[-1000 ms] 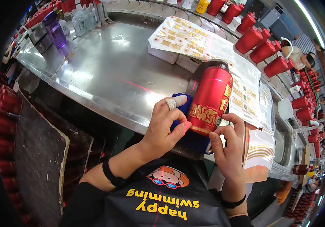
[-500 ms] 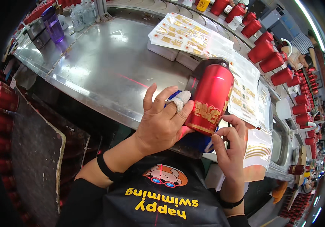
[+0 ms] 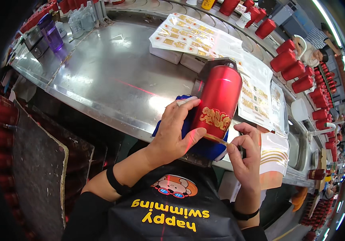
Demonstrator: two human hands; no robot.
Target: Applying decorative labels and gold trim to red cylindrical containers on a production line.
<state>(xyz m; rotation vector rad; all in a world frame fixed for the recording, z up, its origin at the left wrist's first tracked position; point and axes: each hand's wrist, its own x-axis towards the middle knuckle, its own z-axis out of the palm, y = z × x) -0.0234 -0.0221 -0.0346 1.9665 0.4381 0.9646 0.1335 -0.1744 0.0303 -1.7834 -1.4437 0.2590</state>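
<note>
Turned since earlier, the glossy metallic-red cylindrical bottle (image 3: pixel 222 88) lies at two o'clock from the left hand (image 3: pixel 170 130), touching its parted digits; the right hand (image 3: pixel 244 152), at the bottle's five o'clock, pinches a thin gold strip (image 3: pixel 218 140).

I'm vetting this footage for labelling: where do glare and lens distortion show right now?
Head view: pale highlight near the top of the red bottle, bright patches along the metal table; head view: white glare from ceiling lights at right; head view: table edge curving, black surround at the corners.
</note>
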